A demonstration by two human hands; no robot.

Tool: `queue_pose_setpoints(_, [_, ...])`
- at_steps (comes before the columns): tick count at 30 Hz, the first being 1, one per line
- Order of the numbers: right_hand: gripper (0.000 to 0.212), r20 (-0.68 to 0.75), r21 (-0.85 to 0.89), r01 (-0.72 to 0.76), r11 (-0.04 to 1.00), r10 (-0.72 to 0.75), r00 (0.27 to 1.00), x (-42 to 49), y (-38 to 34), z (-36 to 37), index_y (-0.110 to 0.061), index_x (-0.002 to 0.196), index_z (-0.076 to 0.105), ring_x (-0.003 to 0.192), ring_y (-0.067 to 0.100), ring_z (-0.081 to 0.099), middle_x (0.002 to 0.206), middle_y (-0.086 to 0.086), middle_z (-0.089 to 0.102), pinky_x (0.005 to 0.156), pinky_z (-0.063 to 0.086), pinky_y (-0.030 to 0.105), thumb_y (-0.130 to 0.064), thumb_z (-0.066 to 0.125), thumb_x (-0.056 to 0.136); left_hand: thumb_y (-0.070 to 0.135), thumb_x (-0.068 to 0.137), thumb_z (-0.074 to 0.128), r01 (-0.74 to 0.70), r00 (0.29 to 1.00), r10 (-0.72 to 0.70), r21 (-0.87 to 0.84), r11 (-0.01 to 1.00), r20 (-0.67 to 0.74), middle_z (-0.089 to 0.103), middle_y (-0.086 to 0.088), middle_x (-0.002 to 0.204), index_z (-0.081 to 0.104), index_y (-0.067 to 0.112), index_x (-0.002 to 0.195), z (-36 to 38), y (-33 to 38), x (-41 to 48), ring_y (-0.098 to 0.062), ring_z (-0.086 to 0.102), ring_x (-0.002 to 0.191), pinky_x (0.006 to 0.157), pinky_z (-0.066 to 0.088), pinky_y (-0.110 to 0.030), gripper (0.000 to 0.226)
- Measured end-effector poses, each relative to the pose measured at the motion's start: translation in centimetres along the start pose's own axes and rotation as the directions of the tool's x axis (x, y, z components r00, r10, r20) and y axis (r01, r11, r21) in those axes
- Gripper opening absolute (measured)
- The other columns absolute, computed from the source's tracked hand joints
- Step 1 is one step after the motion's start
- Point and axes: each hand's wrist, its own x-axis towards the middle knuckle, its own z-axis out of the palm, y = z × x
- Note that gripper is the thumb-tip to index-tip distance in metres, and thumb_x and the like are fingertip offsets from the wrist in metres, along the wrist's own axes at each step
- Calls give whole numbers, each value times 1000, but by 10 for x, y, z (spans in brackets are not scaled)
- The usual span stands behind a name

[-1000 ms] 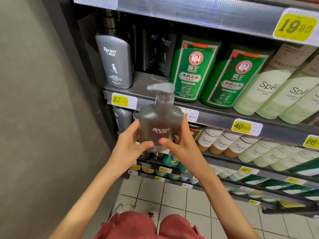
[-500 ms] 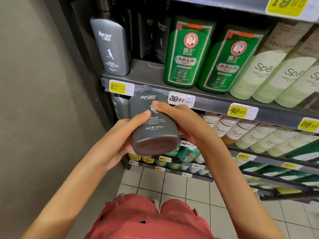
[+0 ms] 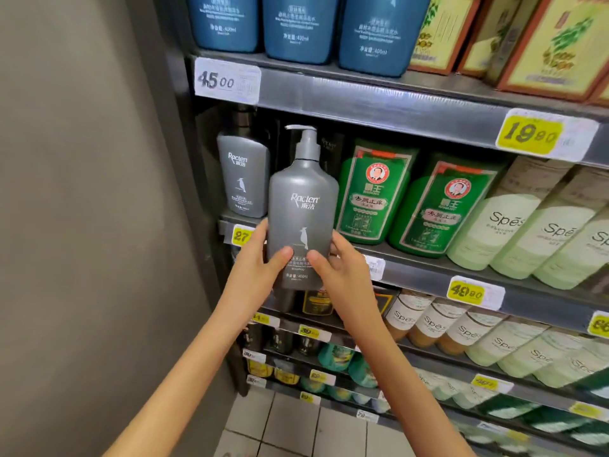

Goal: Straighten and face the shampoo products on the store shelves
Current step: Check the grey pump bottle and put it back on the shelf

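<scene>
The pump bottle (image 3: 302, 209), tipped over 0.5 s ago, is now upright with its label facing out. It is held in front of the shelf (image 3: 435, 275), between a grey bottle (image 3: 244, 179) and the green bottles (image 3: 372, 192), and looks ready to set in. The left hand (image 3: 253, 275) and right hand (image 3: 346, 278) curl round its lower sides, thumbs on the label.

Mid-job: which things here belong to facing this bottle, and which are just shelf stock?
In hand: grey plastic Raclen pump bottle, held by left hand and right hand; matching grey flat-topped bottle; grey metal shelf edge.
Just there: blue plastic bottles; green labelled bottles; pale green Spes bottles; yellow cardboard boxes.
</scene>
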Motion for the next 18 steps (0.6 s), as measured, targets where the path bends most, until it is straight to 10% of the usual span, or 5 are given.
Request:
queue_pose_setpoints(9, [38, -155, -62, 37, 997, -46, 987, 43, 15, 22, -27, 113, 51, 88, -9, 61, 97, -19, 62, 76, 48, 10, 1, 56, 88, 2, 90, 54, -108, 986, 129, 187, 976, -104, 57, -3, 125, 43, 10, 135, 4, -9, 43, -12, 53, 113, 81, 37, 4, 47])
queue_pose_setpoints(14, [34, -198, -131, 30, 991, -56, 979, 57, 16, 25, -16, 119, 53, 93, 3, 62, 106, -3, 65, 76, 48, 9, -2, 56, 89, 0, 90, 52, -127, 986, 140, 136, 983, -94, 55, -3, 130, 40, 10, 138, 4, -12, 57, -11, 51, 119, 91, 39, -5, 50])
queue_pose_setpoints(18, [38, -239, -221, -2, 975, -52, 970, 69, 18, 29, -6, 127, 49, 106, 23, 60, 117, 10, 63, 90, 52, 34, -5, 57, 90, -3, 88, 52, -172, 974, 194, 181, 968, -114, 52, -11, 127, 40, 7, 138, 6, -14, 70, -18, 51, 119, 102, 42, -29, 52])
